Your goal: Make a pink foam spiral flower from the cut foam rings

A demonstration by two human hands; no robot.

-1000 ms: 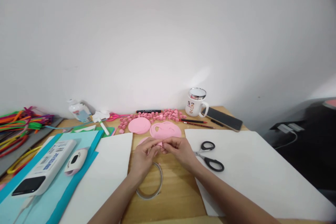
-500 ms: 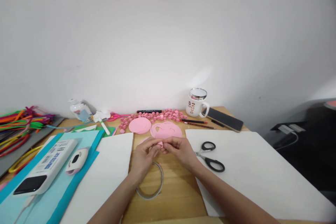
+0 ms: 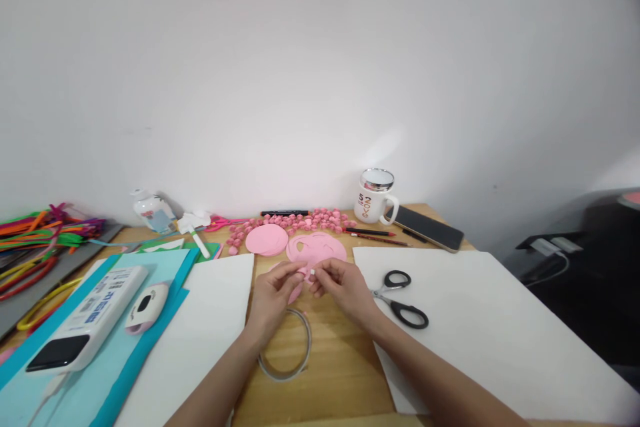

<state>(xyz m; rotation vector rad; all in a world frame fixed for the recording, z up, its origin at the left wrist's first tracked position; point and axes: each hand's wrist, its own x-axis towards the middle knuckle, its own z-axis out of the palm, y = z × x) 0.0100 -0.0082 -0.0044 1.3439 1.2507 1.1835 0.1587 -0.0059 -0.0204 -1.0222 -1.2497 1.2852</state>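
My left hand [image 3: 274, 290] pinches a small pink paper piece [image 3: 306, 272], most of it covered by the fingers. Close beside it, my right hand [image 3: 345, 285] has thumb and forefinger closed on a small white piece [image 3: 313, 271]; its kind is too small to tell. Beyond both hands lie pink paper offcuts [image 3: 325, 250] with curved cut-outs and a stack of pink paper circles [image 3: 267, 240]. Below the hands, a roll of tape [image 3: 309, 347] lies flat on the wooden table. Black-handled scissors [image 3: 400, 300] rest to the right on white board.
Many small pink rolled pieces [image 3: 320, 217] spread along the wall. A white mug [image 3: 370, 203] and a phone [image 3: 427, 227] stand and lie at the back right. On the left are a white power bank-like device [image 3: 95, 313], a glue bottle [image 3: 153, 211] and colourful pipe cleaners [image 3: 45, 233].
My fingertips have drawn slightly apart. A small white piece now shows in my right fingers, where pink paper was between both hands before.
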